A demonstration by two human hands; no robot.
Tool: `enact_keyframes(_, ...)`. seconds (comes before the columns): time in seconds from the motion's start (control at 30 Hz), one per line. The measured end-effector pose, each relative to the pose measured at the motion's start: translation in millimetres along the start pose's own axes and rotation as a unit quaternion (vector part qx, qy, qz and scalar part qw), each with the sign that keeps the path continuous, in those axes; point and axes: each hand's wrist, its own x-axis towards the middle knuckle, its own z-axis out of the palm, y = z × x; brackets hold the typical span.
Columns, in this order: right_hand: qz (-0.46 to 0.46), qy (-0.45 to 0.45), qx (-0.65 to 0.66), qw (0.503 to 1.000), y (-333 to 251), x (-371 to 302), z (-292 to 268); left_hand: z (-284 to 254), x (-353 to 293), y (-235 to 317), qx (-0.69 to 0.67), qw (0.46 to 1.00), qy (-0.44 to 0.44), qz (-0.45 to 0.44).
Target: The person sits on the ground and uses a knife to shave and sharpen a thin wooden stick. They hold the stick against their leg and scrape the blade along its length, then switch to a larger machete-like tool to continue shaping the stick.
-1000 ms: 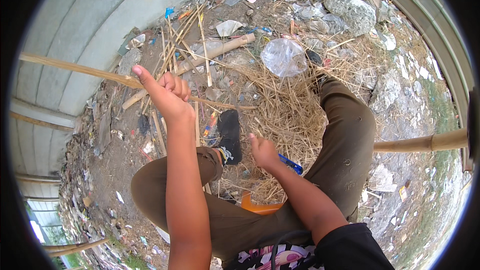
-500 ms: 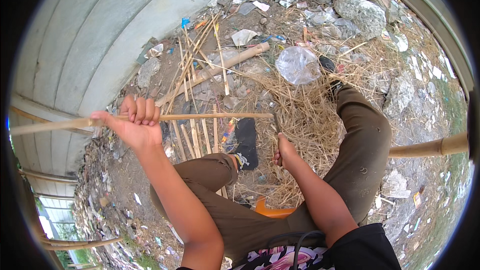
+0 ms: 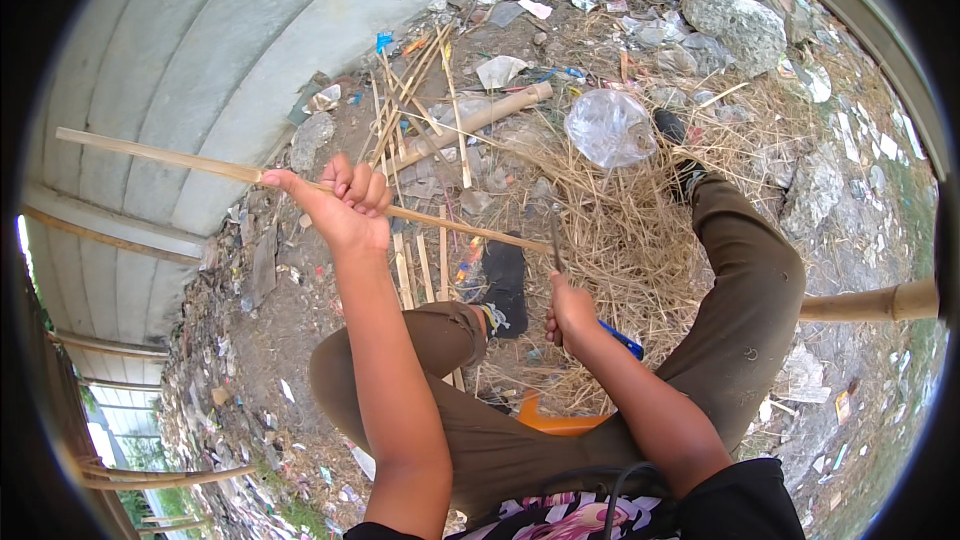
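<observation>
Long, pale bamboo strip (image 3: 450, 224), one, slanting from left to centre, gripped in curled fingers of left hand (image 3: 340, 212). One narrow, dark-bladed tool (image 3: 559, 260) beside its right tip, in curled fingers of right hand (image 3: 570, 310). One clear, round plastic bag (image 3: 610, 128) above centre.

Dark tool (image 3: 557, 240) partly hidden in right fingers (image 3: 553, 326), blue object (image 3: 623, 341) partly behind forearm (image 3: 645, 400)

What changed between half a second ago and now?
The left hand has moved right and forward, and the wooden stick has gone from nearly level to slanting down toward the picture's right. Neither hand let go; the right hand still holds a thin dark tool. The clear plastic bag lies where it was.
</observation>
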Motion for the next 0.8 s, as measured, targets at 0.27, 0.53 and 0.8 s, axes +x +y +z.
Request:
enact_keyframes(0.27,-0.361,-0.101,-0.272,0.886,1.6,-72.2,20.5,2.1,-3.3,-1.7,-0.009,0.999,0.002,-0.032)
enact_keyframes(0.53,-0.354,-0.087,-0.334,0.869,-10.4,-81.0,23.5,2.9,-7.1,-5.8,-0.008,1.0,0.001,-0.011)
enact_keyframes(0.8,-0.373,-0.061,-0.288,0.88,-2.4,-52.0,18.2,23.7,-13.4,-19.1,-0.007,0.999,0.008,0.031)
